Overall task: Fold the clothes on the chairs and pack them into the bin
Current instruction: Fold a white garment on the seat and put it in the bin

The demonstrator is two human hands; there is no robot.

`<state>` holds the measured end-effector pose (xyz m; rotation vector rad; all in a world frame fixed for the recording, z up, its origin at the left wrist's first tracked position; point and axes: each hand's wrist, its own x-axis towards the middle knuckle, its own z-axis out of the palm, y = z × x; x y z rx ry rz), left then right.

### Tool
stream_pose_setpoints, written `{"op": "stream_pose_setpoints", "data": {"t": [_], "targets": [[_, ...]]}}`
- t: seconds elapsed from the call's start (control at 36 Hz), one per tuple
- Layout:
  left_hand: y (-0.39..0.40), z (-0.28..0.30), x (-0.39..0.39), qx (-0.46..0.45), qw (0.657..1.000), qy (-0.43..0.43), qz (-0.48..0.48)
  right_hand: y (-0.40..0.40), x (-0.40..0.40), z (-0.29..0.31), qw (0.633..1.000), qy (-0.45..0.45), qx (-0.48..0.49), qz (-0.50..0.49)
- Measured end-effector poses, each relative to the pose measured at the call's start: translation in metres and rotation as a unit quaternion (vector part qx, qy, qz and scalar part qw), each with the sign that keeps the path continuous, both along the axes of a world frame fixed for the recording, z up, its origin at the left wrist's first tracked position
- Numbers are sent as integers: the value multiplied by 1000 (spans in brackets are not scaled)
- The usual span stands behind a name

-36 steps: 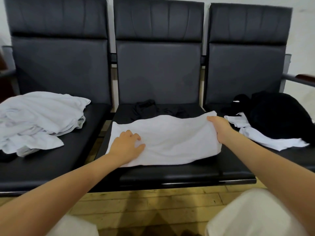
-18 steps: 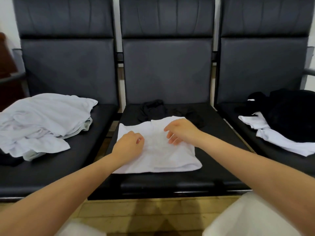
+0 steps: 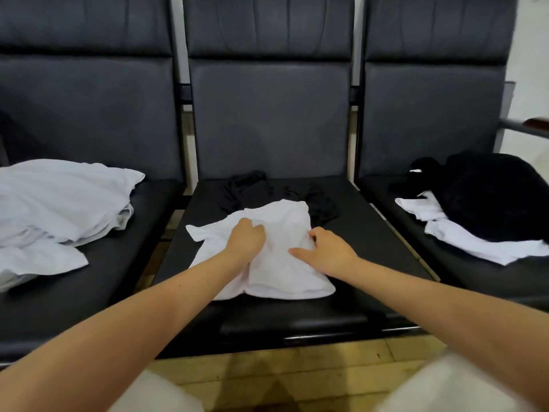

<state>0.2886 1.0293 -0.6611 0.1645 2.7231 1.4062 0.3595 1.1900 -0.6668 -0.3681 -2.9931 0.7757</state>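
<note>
A white garment lies partly folded on the middle chair seat. My left hand sits on its left half with fingers curled into the cloth at a fold. At the cloth's right edge my right hand has its fingers tucked around the edge and its thumb lying on top. Behind the white piece, a crumpled black garment lies at the back of the same seat. No bin is in view.
A heap of pale garments covers the left seat. On the right seat a black pile rests on a white garment. A metal armrest juts out at far right. Wooden floor lies below the seats.
The right hand carried the cloth's right side over to the left, halving its width, then returned to the new right edge. The left hand shifted up and inward; the cloth now looks narrower and bunched.
</note>
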Motion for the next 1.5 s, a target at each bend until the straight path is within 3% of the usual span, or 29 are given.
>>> {"op": "stream_pose_setpoints", "data": {"t": [0.06,0.14,0.25,0.31,0.39,0.44,0.53,0.56,0.61,0.67,0.69,0.75,0.83,0.94,1.08,1.22,1.28,1.36,1.42,1.5], "targets": [[0,1,-1,19,1000,7,15,-5,2,-4,999,9,43,-4],[-9,-1,2,-49,997,65,-15,-7,-2,-3,999,-4,48,-17],[-29,-15,8,-248,952,167,-64,-6,-8,5,997,-28,-43,-54],[-37,-20,10,-276,940,192,-63,-4,-12,7,993,-41,-95,-64],[-41,-20,13,-242,947,202,-63,-2,-14,9,979,-53,-186,-65],[-43,-17,16,-220,955,189,-62,-1,-11,16,957,-40,-277,-80],[-51,-13,18,-197,962,180,-50,3,-9,31,869,-63,-477,-116],[-55,-12,18,-205,961,182,-44,1,-8,38,862,-75,-482,-135],[-63,-15,15,-258,946,195,-33,-7,-7,58,899,-86,-399,-157],[-68,-20,14,-302,935,185,-31,-12,-3,74,959,-60,-240,-136],[-69,-22,14,-305,936,175,-32,-10,-4,81,967,-57,-210,-131],[-69,-23,14,-291,942,161,-39,1,-1,86,961,-33,-239,-134],[-68,-19,12,-267,951,143,-61,16,8,75,913,33,-375,-157],[-79,-11,3,-189,971,141,-40,5,9,78,950,110,-279,-87],[-102,-5,-1,-110,990,93,11,-32,1,85,947,81,-311,-12],[-113,-11,1,-126,988,88,-5,-57,-5,77,909,-50,-410,58],[-108,-12,3,-130,988,83,-9,-57,-7,71,923,-57,-376,63],[-97,-14,1,-156,985,75,-12,-45,-12,59,976,8,-215,26],[-87,-14,1,-153,985,76,-15,-34,-15,48,989,23,-143,7],[-74,-13,4,-165,982,84,-25,-27,-9,35,989,-64,-134,-14]]}}
